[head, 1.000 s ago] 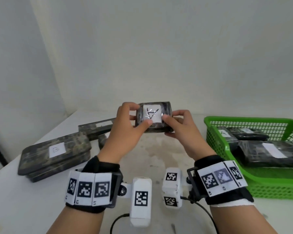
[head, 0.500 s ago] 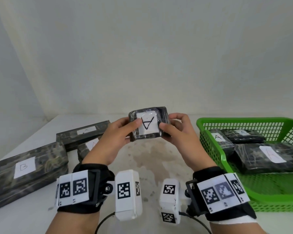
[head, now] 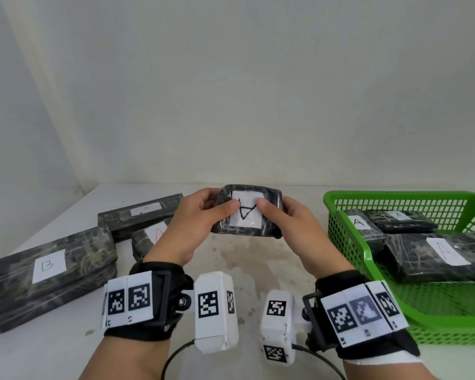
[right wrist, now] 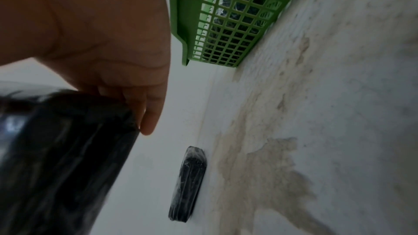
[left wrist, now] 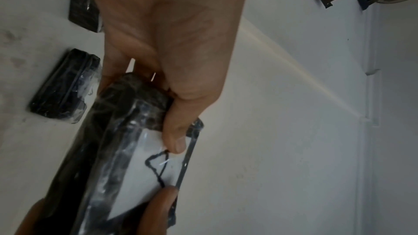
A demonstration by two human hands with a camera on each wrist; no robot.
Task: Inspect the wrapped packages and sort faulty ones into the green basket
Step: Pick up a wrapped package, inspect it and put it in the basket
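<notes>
I hold a small dark wrapped package (head: 247,215) in the air above the table's middle. Its white label with a black letter A faces me upside down. My left hand (head: 203,215) grips its left end, thumb on the label, and my right hand (head: 288,218) grips its right end the same way. The left wrist view shows the package (left wrist: 126,158) with my thumb (left wrist: 174,138) at the label's edge; in the right wrist view it is a dark blur (right wrist: 56,149). The green basket (head: 348,242) stands to the right with three wrapped packages (head: 436,256) marked A inside.
On the left lie a long package (head: 47,272) marked B, a long one (head: 140,215) marked A and a smaller one (head: 148,237) with a red A. Another small package (right wrist: 187,183) lies by the wall behind the one I hold. The table (head: 258,264) is stained.
Both hands have lowered the package a little toward the table, and my head has turned slightly to the right. Both thumbs now lie on the label.
</notes>
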